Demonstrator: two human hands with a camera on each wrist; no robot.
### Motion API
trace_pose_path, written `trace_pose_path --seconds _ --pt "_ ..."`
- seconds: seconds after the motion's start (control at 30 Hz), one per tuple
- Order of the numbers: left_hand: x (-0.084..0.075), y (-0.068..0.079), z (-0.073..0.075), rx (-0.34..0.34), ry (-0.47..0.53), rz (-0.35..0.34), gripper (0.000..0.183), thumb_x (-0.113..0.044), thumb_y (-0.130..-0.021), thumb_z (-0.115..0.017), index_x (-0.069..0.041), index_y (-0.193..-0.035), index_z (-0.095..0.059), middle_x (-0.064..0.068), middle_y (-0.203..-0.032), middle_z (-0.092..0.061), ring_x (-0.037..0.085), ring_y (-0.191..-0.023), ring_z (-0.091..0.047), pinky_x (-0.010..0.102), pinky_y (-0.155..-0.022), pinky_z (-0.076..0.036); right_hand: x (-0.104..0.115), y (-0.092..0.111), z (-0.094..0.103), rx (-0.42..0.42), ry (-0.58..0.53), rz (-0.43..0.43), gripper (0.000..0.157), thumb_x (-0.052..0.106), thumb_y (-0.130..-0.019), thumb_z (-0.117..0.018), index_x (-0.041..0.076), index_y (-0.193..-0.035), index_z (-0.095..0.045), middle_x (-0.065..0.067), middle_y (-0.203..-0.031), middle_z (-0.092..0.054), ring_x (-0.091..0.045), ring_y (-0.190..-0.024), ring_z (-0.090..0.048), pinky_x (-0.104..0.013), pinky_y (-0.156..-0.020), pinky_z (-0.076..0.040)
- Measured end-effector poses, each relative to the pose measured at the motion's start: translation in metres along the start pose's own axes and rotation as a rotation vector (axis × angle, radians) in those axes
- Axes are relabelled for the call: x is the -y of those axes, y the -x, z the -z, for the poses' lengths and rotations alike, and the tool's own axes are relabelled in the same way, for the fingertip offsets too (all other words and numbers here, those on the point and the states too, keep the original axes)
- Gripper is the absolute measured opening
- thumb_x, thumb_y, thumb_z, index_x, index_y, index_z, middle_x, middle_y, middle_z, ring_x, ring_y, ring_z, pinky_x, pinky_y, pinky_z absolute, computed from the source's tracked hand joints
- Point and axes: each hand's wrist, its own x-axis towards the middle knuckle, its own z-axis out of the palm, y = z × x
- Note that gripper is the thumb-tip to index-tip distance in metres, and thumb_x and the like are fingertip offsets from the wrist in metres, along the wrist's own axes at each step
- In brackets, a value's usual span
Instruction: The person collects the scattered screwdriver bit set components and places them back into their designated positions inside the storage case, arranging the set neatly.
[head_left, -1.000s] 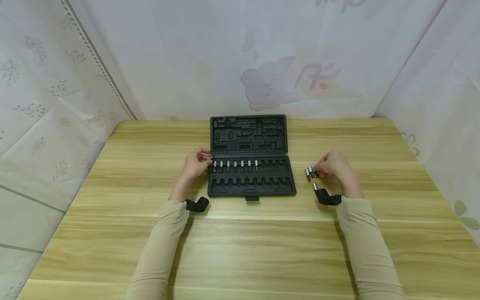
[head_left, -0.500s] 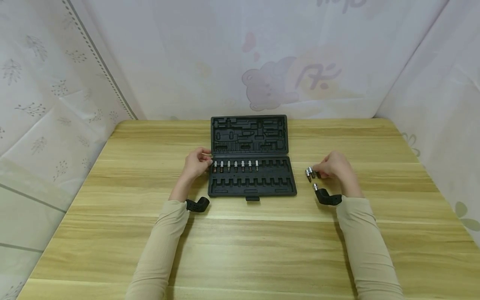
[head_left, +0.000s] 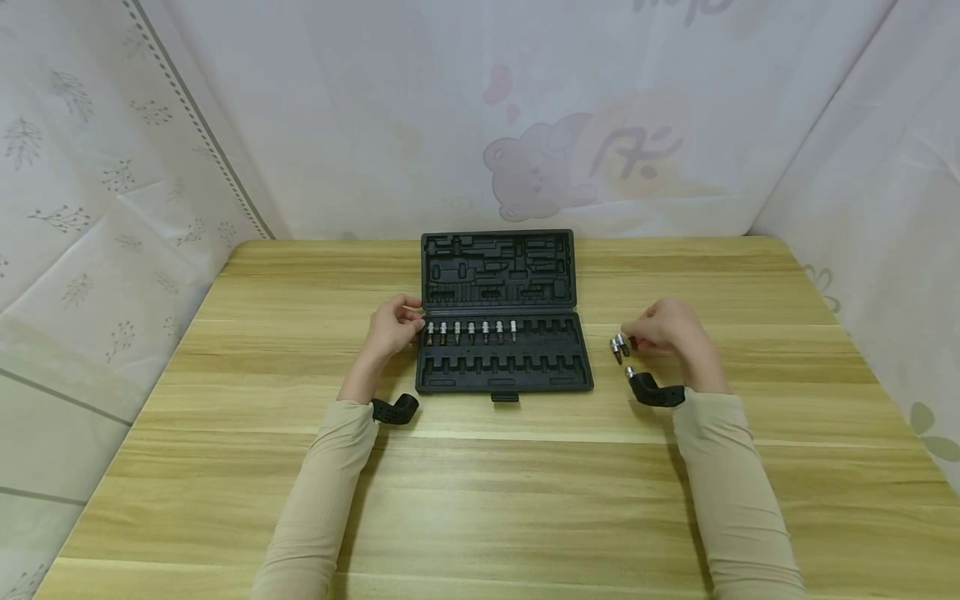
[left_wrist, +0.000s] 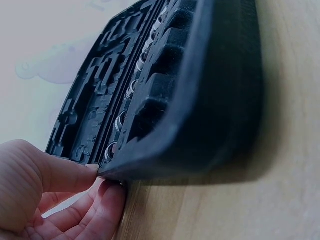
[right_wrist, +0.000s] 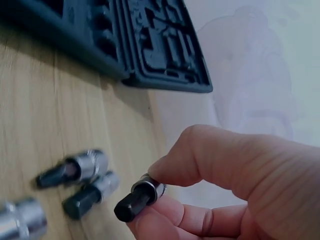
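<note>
An open black plastic case (head_left: 504,354) lies on the table, with several bit sockets (head_left: 471,333) in the left part of its back row. My left hand (head_left: 395,325) holds the case's left side near the hinge; in the left wrist view the thumb (left_wrist: 75,172) lies on the corner and the fingers curl below. Right of the case, my right hand (head_left: 666,327) pinches a bit socket (right_wrist: 137,200) with a chrome base and dark hex tip between thumb and fingers. Two more loose bit sockets (right_wrist: 85,167) lie beside it on the wood, near a chrome one (right_wrist: 22,220) cut off by the frame edge.
The case lid (head_left: 498,268) stands raised at the back, with moulded recesses. A black wrist mount (head_left: 656,390) on the right arm is close to the loose pieces; another wrist mount (head_left: 396,409) is on the left. Printed curtain (head_left: 375,125) hangs behind the wooden table (head_left: 510,500).
My right hand has drawn one bit socket slightly away from the loose group and raised it a little. The left hand and the case stay where they were.
</note>
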Motion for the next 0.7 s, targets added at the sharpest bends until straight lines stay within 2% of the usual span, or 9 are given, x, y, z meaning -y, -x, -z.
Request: trace_pose_path --seconds 0.23,0.53,0.7 --pt "0.0 -0.001 0.0 -0.003 0.005 0.009 0.031 0.0 -0.089 -0.058 -0.001 -0.12 -0.057 0.018 -0.099 -0.061 0.022 -0.079 -0.056 0.024 -0.055 -0.043 0.014 0.004 -0.002 -0.004 0.064 0.04 0.03 0.027 -0.084 -0.06 0.0 -0.073 -0.067 0.0 -0.058 -0.062 -0.016 -0.063 -0.056 -0.026 -0.056 -0.041" --pt "-0.002 0.001 0.001 0.0 0.009 0.018 0.031 0.0 -0.09 -0.057 -0.001 -0.121 -0.057 0.018 -0.1 -0.061 0.023 -0.079 -0.057 0.024 -0.055 -0.044 0.032 0.004 -0.007 0.011 0.064 0.067 0.029 0.026 -0.083 -0.059 0.005 -0.065 -0.067 0.0 -0.057 -0.061 -0.02 -0.067 -0.058 -0.027 -0.058 -0.043" --pt "-0.002 0.001 0.0 0.005 0.009 0.028 0.032 0.0 -0.09 -0.058 -0.002 -0.121 -0.056 0.018 -0.101 -0.061 0.024 -0.079 -0.057 0.025 -0.055 -0.045 0.042 0.003 -0.012 0.028 0.055 0.073 0.028 0.026 -0.085 -0.059 0.002 -0.073 -0.068 0.0 -0.058 -0.063 -0.018 -0.066 -0.059 -0.026 -0.057 -0.041"
